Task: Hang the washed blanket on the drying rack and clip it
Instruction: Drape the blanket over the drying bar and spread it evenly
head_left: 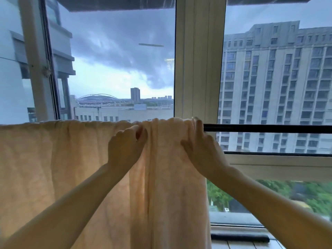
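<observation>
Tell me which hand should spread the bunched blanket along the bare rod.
Right, probably. The right hand grips the bunched edge of the pale peach fabric blanket, beside the bare dark horizontal rod; the left hand pinches a fold further in.

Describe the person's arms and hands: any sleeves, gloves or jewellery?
The left forearm and right forearm are bare, no sleeves in view. The left hand and right hand wear no gloves; no watch, bracelet or ring shows.
</observation>
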Demonstrator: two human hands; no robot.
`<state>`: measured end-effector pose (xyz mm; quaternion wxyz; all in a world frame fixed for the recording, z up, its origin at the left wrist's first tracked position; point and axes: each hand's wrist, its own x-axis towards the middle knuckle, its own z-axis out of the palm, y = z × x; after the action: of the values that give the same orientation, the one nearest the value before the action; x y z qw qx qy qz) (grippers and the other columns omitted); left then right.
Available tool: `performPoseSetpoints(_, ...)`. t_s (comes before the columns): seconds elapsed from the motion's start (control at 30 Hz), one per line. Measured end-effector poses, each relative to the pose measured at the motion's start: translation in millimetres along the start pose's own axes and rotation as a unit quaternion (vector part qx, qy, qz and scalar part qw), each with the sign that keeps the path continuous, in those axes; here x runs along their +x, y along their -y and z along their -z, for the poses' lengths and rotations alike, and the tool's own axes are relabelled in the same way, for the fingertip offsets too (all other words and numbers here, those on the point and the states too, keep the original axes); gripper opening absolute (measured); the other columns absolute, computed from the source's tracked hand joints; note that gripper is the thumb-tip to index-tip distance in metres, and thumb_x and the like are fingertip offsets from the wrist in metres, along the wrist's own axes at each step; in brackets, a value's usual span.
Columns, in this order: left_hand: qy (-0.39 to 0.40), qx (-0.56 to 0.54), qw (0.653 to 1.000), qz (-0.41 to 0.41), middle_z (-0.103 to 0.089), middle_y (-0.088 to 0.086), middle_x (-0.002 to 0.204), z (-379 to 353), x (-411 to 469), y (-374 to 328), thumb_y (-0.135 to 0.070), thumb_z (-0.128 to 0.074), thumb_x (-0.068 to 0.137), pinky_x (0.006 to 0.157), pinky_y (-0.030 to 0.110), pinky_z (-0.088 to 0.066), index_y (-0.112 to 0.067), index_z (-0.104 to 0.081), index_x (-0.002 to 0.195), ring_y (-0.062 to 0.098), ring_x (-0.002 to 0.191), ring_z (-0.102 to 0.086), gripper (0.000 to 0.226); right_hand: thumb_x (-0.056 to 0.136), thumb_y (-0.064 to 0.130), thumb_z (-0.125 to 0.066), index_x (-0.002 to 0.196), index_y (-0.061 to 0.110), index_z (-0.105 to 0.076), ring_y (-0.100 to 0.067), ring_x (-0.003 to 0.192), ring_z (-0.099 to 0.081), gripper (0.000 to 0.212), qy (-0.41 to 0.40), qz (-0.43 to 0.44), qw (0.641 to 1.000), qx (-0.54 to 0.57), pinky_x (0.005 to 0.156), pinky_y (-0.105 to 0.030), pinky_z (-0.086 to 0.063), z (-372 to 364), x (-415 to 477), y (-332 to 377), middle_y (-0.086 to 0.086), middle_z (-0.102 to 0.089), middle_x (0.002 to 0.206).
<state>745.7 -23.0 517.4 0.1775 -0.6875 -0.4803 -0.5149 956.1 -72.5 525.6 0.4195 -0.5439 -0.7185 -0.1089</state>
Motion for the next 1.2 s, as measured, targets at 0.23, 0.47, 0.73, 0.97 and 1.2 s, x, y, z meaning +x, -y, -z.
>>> performPoseSetpoints(0.23,0.133,-0.087,0.986,0.043,-0.046,-0.011,0.042,-3,-11,-13,-0.032,-0.070,0.082,0.046,0.012,-0.034,-0.025,-0.052,0.049,0.003,0.042,-0.050,0.039,0.089,-0.006,-0.046,0.129,0.006,-0.042,-0.018,0.074,-0.057,0.042,-0.036,0.064,0.994,0.079,0.058,-0.019,-0.043,-7,5,-6,-0.011,-0.063,0.098)
performPoseSetpoints(0.47,-0.002,-0.035,0.999,0.006,-0.041,-0.011,0.048,5,24,-31,-0.029,-0.065,0.088,0.050,0.022,-0.031,-0.023,-0.041,0.052,0.005,0.048,-0.042,0.044,0.095,0.003,-0.050,0.104,0.000,-0.065,-0.016,0.074,-0.055,0.018,-0.095,0.062,0.993,-0.028,0.069,-0.015,-0.037,24,52,-12,-0.013,-0.068,0.093)
performPoseSetpoints(0.73,0.061,-0.054,0.997,0.002,-0.055,-0.009,0.058,-22,71,-42,-0.028,-0.066,0.085,0.067,0.030,-0.047,-0.024,-0.054,0.058,0.016,0.065,-0.055,0.030,0.093,0.016,-0.056,0.091,0.006,-0.066,-0.025,0.083,-0.063,0.014,-0.074,0.031,0.983,-0.167,0.070,-0.032,-0.053,39,84,-44,-0.011,-0.068,0.085)
performPoseSetpoints(0.97,0.132,-0.121,0.984,-0.021,-0.062,0.000,0.082,-14,58,-20,-0.022,-0.052,0.096,0.065,0.018,-0.037,-0.006,-0.070,0.083,0.015,0.077,-0.056,0.027,0.097,0.040,-0.044,0.107,0.011,-0.063,-0.018,0.102,-0.053,0.037,0.013,0.090,0.984,-0.153,0.091,-0.031,-0.046,31,55,-20,-0.006,-0.060,0.109)
performPoseSetpoints(1.2,0.147,-0.115,0.982,0.008,-0.069,-0.012,0.091,6,55,16,-0.023,-0.062,0.090,0.084,0.027,-0.047,-0.022,-0.074,0.093,0.003,0.087,-0.062,0.013,0.087,0.067,-0.044,0.138,0.028,-0.035,-0.026,0.118,-0.052,0.065,0.076,0.122,0.971,-0.192,0.102,-0.053,-0.038,-5,56,15,-0.003,-0.051,0.135)
